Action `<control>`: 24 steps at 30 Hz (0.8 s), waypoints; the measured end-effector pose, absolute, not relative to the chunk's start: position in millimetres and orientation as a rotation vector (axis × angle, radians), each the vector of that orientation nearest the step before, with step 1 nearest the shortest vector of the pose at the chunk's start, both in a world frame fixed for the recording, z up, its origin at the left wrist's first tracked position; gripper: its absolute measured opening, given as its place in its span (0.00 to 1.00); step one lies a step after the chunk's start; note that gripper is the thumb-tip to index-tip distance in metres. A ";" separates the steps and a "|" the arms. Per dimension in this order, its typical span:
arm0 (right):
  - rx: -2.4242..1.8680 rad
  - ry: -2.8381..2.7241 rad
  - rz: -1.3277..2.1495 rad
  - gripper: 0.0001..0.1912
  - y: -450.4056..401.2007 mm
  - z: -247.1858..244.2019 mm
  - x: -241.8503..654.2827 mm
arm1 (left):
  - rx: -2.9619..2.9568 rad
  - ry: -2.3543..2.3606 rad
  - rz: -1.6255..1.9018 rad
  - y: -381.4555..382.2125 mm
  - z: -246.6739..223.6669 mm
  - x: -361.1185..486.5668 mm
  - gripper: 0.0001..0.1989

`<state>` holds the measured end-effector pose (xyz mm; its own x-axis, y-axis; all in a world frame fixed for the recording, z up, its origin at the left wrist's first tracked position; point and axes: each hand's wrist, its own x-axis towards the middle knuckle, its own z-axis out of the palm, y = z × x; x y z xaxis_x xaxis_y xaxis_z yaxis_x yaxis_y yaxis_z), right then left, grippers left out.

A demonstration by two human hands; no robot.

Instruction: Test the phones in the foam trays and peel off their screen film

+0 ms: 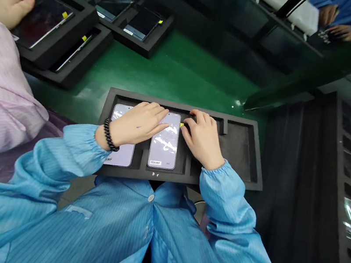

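A black foam tray lies in front of me on the green table. Two pale phone screens sit in its left slots: a partly covered screen and a second screen with a white barcode label at its lower edge. My left hand, with a black beaded band at the wrist, reaches across the first screen. Its fingers are stretched out, tips over the upper part of the second screen. At that screen's right edge, the thumb and curled fingers of my right hand close on a small yellow tab.
Upper left, several foam trays hold dark screens with yellow tabs; another person's hand in a pink sleeve is over one. Dark racks stand at right. Across the table, a blue-sleeved person's hands are visible.
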<state>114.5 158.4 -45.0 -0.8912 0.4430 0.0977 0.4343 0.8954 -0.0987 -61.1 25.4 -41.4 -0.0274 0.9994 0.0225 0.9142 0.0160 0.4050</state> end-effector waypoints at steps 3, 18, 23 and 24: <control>-0.659 -2.931 0.077 0.11 160.0 -53.7 105.1 | 1.954 2.082 0.465 41.1 -60.2 -54.9 0.30; -0.419 -2.507 0.129 0.07 113.0 -35.7 172.9 | 0.900 1.189 1.010 -2.6 -53.2 -34.3 0.24; -0.283 -2.681 0.350 0.10 90.4 -56.0 180.8 | 0.856 1.217 1.009 4.6 -68.2 -23.7 0.18; -0.282 -2.668 0.430 0.11 87.6 -59.0 180.7 | 0.844 1.221 1.016 6.9 -69.0 -24.2 0.19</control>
